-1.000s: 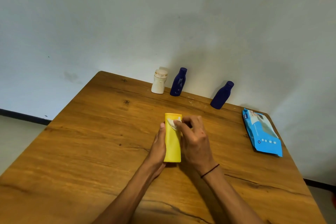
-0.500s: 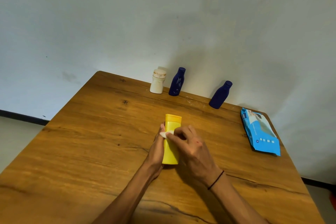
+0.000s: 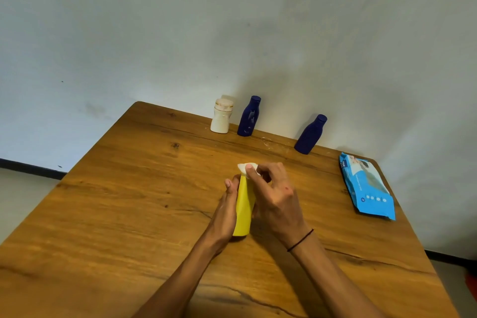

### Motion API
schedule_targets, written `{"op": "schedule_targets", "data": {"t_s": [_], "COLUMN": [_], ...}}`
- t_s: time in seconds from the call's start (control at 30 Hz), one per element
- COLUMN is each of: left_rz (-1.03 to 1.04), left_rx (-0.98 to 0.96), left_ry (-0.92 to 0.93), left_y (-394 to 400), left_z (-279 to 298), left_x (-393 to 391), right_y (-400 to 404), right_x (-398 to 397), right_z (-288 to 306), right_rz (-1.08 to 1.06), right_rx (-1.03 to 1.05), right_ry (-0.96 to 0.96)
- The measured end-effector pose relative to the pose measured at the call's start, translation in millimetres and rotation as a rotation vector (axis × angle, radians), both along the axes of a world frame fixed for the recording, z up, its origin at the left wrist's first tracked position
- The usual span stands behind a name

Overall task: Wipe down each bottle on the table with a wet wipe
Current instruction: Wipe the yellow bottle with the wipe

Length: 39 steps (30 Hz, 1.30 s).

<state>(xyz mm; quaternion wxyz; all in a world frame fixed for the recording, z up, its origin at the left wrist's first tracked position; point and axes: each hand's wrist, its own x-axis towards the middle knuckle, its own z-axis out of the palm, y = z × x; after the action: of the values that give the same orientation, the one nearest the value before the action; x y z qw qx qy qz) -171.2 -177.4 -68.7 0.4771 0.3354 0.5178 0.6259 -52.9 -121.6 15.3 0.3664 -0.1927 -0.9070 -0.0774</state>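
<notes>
A yellow bottle [image 3: 244, 206] stands on the wooden table [image 3: 129, 188] in the middle. My left hand [image 3: 224, 212] grips its left side. My right hand [image 3: 273, 196] pinches a white wet wipe [image 3: 246, 167] and presses it on the bottle's top, which the wipe hides. At the table's far edge stand a white bottle [image 3: 221, 116] and two dark blue bottles: one [image 3: 249, 116] beside the white one, the other [image 3: 310, 135] further right.
A blue pack of wet wipes [image 3: 366, 186] lies flat near the table's right edge. A grey wall runs close behind the far bottles.
My right hand slid the wipe down the yellow bottle's upper side, then back up onto its top. My left hand kept its hold on the bottle.
</notes>
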Motion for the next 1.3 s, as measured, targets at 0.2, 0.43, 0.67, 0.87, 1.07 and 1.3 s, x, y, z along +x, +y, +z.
{"op": "schedule_targets", "data": {"t_s": [0.2,0.43,0.67,0.87,1.07,1.3], "left_rz": [0.079,0.030,-0.016,0.020,0.015,0.043], "left_rx": [-0.014,0.001,-0.057,-0.079,-0.019,-0.105], "left_ry": [-0.171,-0.031,-0.086,-0.231,-0.237,-0.280], "left_y": [-2.1,-4.4,-2.6,-2.6,-4.7,-2.4], "left_z": [-1.3,3.1,-1.8,4.5,10.8,6.6], "left_x": [-3.3,-3.1,0.7,-4.3,-8.0,-5.1], "right_y": [-16.1,-29.2,-0.3,-6.4,-28.5,-11.9], "right_x": [18.1,28.0,4.0,8.5,27.2,5.9], "right_z": [-22.0,-42.0,-16.8,-25.7,-43.2,-27.5], "right_rz": [0.177,0.224,0.038,0.136,0.247,0.059], "right_rx": [-0.042,0.003,-0.043,-0.104,-0.174,-0.099], "right_ry": [-0.165,-0.169,0.022,-0.081,-0.186,-0.144]}}
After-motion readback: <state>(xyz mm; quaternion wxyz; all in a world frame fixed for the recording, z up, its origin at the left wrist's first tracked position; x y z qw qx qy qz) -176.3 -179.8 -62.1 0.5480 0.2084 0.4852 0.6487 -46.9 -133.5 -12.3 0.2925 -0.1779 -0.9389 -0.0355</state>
